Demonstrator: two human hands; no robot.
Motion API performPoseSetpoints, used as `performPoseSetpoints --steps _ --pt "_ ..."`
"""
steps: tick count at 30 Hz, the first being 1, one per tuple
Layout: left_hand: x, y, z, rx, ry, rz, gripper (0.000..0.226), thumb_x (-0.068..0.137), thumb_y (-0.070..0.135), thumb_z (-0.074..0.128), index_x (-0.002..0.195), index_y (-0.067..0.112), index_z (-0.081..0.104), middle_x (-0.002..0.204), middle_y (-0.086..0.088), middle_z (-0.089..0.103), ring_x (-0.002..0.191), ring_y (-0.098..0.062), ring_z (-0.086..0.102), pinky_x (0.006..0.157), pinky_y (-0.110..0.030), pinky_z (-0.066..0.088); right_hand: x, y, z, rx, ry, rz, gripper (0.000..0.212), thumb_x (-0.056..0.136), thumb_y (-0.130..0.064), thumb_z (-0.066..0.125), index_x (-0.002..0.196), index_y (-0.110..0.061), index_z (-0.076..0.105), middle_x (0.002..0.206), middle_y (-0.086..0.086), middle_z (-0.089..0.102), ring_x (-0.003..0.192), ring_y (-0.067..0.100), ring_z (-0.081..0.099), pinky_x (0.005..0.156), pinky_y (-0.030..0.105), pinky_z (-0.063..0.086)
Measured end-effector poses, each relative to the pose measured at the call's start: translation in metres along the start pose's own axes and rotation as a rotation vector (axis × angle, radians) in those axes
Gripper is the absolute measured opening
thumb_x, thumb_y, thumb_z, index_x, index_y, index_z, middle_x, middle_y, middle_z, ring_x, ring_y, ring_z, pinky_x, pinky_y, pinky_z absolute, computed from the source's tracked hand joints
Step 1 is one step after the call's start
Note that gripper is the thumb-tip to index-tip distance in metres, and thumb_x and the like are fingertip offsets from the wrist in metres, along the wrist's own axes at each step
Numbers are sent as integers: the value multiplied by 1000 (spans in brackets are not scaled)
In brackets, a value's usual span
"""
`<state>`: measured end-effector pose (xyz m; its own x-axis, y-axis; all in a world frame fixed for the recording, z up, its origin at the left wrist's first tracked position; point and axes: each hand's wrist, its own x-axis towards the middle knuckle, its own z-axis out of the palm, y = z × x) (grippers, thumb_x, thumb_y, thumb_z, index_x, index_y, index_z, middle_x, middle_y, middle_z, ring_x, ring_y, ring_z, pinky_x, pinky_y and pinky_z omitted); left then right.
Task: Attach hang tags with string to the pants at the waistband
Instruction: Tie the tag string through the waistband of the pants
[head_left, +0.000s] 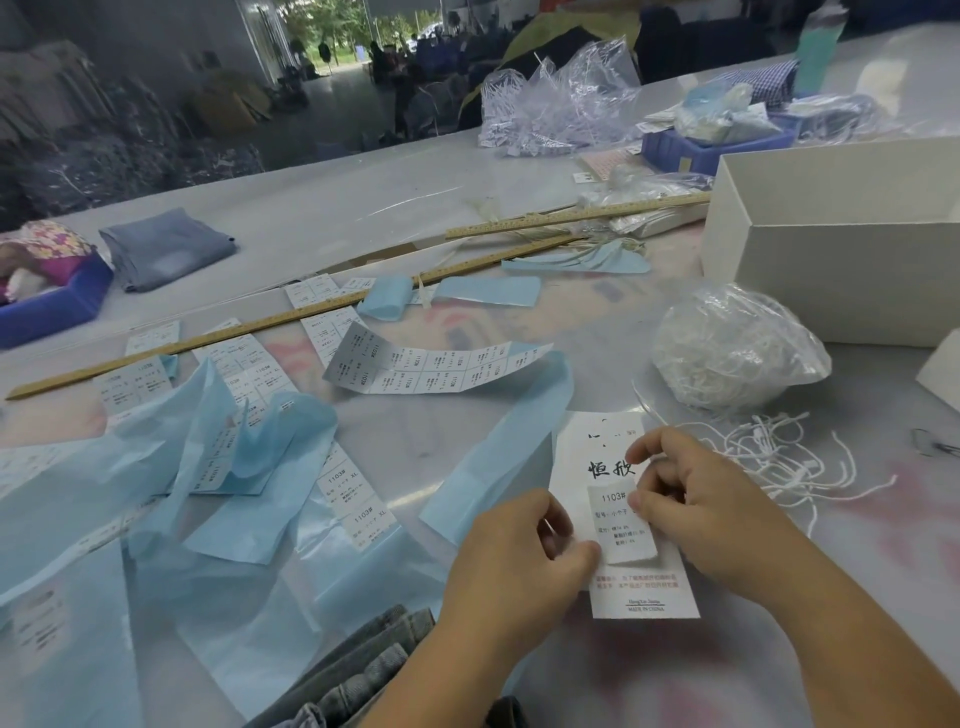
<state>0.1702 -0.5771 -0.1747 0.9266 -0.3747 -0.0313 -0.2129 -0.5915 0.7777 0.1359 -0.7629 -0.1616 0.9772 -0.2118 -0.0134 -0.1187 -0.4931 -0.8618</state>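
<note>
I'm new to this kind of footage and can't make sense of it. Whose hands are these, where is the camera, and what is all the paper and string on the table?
There is no machine here. A person wears one camera on the head, looking forward and down, so you see their own two hands.

The left hand and right hand together hold a white hang tag and are pressing a small size sticker onto it.

On the table lie sheets of more stickers with peeled blue backing paper, two long wooden rulers, loose white strings, a clear bag of more string, and an open white box. Denim pants lie at the near edge, waiting for their tag.
</note>
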Motion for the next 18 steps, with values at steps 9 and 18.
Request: performPoseSetpoints --steps 9,18 --pt "1 0 0 18 -6 5 20 71 45 66 75 28 56 66 28 55 60 -1 50 55 -18 39 -2 -2 5 -252 94 10 25 83 -12 66 85 -34 54 70 -13 63 65 1 54 57 25 41" --pt "-3 4 6 186 -50 211 41 90 36 56 129 49 50 92 14 48 88 0 50 79 -18 43 -1 0 15 -272 150 120 27 73 -39 78 86 -34 54 62 -6 57 58 4 58 50 20 39"
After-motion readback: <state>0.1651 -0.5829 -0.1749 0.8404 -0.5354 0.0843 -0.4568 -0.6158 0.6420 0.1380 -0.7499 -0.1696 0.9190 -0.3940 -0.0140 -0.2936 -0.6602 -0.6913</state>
